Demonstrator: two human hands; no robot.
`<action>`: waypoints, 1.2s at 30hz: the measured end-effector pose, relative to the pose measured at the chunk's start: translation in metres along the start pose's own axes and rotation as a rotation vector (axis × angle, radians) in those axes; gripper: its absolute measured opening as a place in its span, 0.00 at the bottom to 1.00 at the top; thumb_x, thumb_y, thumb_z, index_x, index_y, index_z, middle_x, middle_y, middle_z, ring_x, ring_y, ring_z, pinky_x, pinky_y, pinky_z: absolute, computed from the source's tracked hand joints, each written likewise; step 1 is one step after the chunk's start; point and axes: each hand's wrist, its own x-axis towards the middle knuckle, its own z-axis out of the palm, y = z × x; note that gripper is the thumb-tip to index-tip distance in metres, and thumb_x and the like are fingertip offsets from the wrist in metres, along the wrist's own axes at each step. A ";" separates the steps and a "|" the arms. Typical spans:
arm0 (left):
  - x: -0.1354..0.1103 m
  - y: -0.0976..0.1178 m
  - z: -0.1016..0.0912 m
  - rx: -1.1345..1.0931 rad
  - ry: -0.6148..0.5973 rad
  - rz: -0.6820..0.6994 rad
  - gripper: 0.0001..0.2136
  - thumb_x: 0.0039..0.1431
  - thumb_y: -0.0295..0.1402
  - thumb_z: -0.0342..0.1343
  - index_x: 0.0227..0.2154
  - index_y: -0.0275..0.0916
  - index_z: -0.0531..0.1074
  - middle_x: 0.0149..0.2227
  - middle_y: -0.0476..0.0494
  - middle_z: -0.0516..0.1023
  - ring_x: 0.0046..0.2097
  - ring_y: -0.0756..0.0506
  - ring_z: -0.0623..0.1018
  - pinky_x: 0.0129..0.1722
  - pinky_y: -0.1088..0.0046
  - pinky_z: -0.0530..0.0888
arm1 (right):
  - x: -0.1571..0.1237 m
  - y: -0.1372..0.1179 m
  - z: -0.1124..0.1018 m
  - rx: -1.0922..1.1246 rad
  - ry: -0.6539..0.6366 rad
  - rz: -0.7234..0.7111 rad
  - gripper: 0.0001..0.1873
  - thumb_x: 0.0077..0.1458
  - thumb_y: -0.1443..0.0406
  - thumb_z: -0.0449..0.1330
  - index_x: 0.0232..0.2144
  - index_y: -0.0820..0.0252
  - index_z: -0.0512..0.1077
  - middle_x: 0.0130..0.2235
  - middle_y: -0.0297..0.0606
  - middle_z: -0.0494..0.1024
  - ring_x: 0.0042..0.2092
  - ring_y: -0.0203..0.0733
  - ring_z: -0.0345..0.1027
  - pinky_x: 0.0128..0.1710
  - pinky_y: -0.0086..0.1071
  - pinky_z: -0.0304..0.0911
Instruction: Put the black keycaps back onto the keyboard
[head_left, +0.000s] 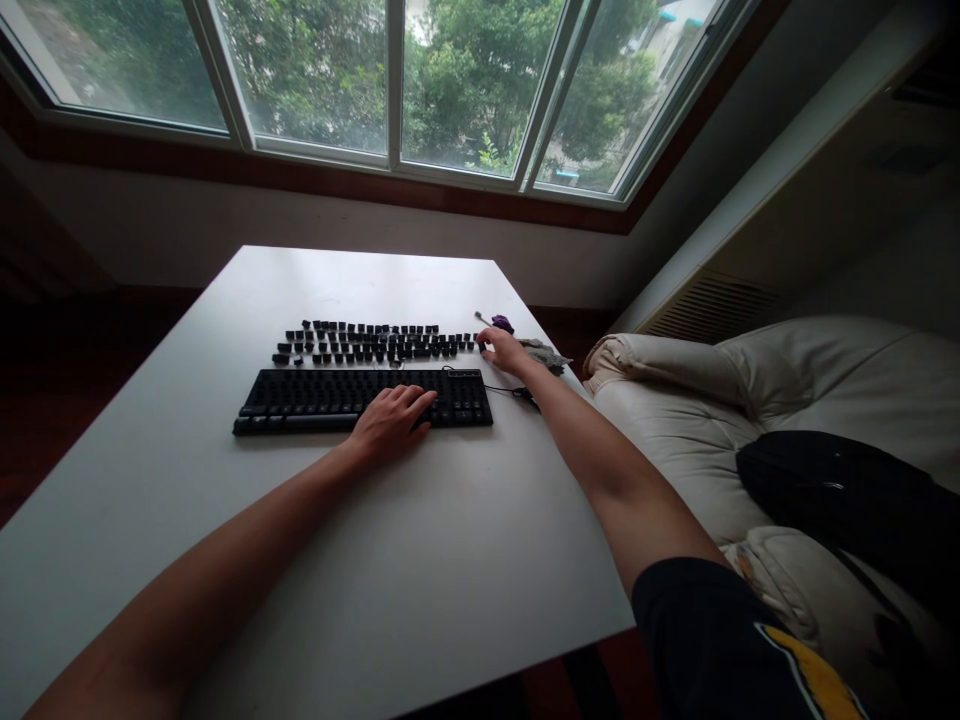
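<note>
A black computer keyboard [300,402] lies lengthwise on the white table. My left hand [391,420] rests palm down across the keyboard's right half, its fingers stretched out and holding nothing. Beyond the keyboard, loose black keycaps [360,345] are laid out in several rows. At the right end of these rows is my right hand [504,352], its thumb and fingertips closed around a small black keycap [481,347]. Part of the keyboard is hidden under my left hand.
Near the table's right edge lie a purple object [502,323], a thin stick with a pale tip [480,317] and a crumpled greyish item [546,354]. A cable [499,388] leaves the keyboard there. A cream sofa [660,430] with a black bag [832,490] stands at right.
</note>
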 end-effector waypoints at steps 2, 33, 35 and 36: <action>0.000 0.000 0.000 -0.001 -0.004 -0.002 0.24 0.67 0.38 0.52 0.63 0.41 0.62 0.56 0.37 0.72 0.55 0.37 0.72 0.53 0.58 0.69 | -0.001 -0.002 -0.001 0.025 0.021 0.012 0.14 0.52 0.71 0.64 0.43 0.59 0.76 0.46 0.42 0.75 0.46 0.48 0.71 0.50 0.44 0.68; -0.001 0.000 0.001 0.008 0.009 0.010 0.23 0.67 0.38 0.52 0.63 0.40 0.63 0.55 0.37 0.72 0.54 0.37 0.72 0.52 0.58 0.69 | -0.107 -0.074 -0.031 0.441 -0.086 -0.120 0.09 0.56 0.59 0.65 0.38 0.56 0.76 0.44 0.41 0.75 0.41 0.42 0.72 0.38 0.36 0.73; -0.001 0.000 0.001 0.006 0.010 0.007 0.23 0.67 0.38 0.52 0.63 0.41 0.63 0.55 0.37 0.72 0.54 0.37 0.72 0.52 0.58 0.69 | -0.106 -0.077 -0.032 0.391 -0.090 -0.162 0.07 0.57 0.61 0.64 0.38 0.56 0.75 0.44 0.41 0.74 0.41 0.42 0.72 0.37 0.36 0.73; -0.001 0.000 0.001 0.005 0.011 0.006 0.23 0.67 0.38 0.52 0.63 0.41 0.63 0.55 0.37 0.72 0.54 0.37 0.72 0.52 0.58 0.69 | -0.106 -0.078 -0.033 0.369 -0.095 -0.184 0.06 0.57 0.63 0.64 0.38 0.56 0.75 0.45 0.41 0.74 0.41 0.42 0.72 0.36 0.35 0.73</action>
